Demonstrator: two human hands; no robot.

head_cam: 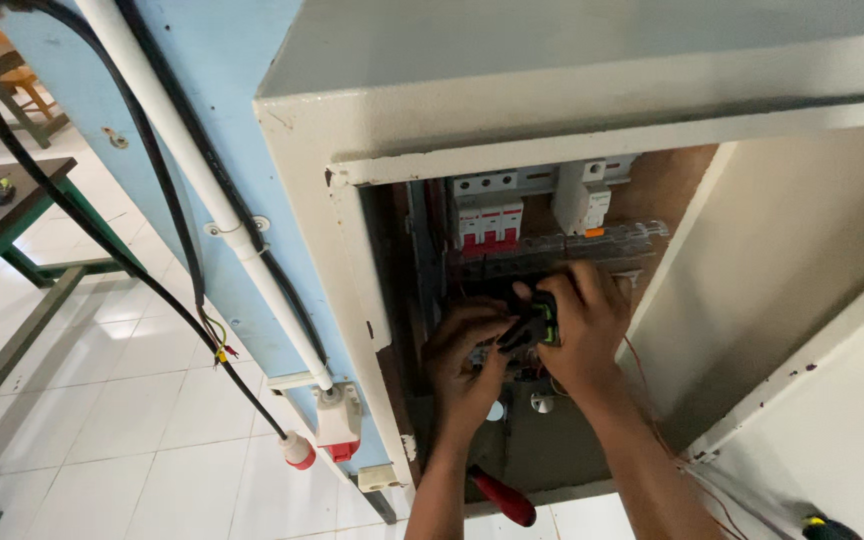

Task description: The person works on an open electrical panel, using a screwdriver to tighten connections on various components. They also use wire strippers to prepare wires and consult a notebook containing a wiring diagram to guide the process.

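A head-worn camera looks down into an open cream metal electrical cabinet mounted against a pale blue wall. Both of the person's bare hands reach inside, low in the cabinet's middle.

The right hand is clenched around a small black tool with a green stripe, which looks like a plier or crimper handle. The left hand sits just beside it, fingers curled toward the tool's tip, apparently pinching or steadying something small; what it grips is hidden, so I cannot tell whether it holds a wire. The 2 hands nearly touch.

Above them, on a rail, stands a row of white circuit breakers with red switches, and to their right a white breaker with an orange tab. A clear plastic strip runs under them. A thin red wire trails down near the right forearm.

A screwdriver with a red handle rests near the left forearm at the cabinet's bottom edge. Outside, a white conduit and black cables run down the wall to a white and red socket.

The work appears to be mid-step: wiring being gripped or cut below the breakers. The next move likely calls for a steady squeeze and keeping fingers away from the tool's tip.
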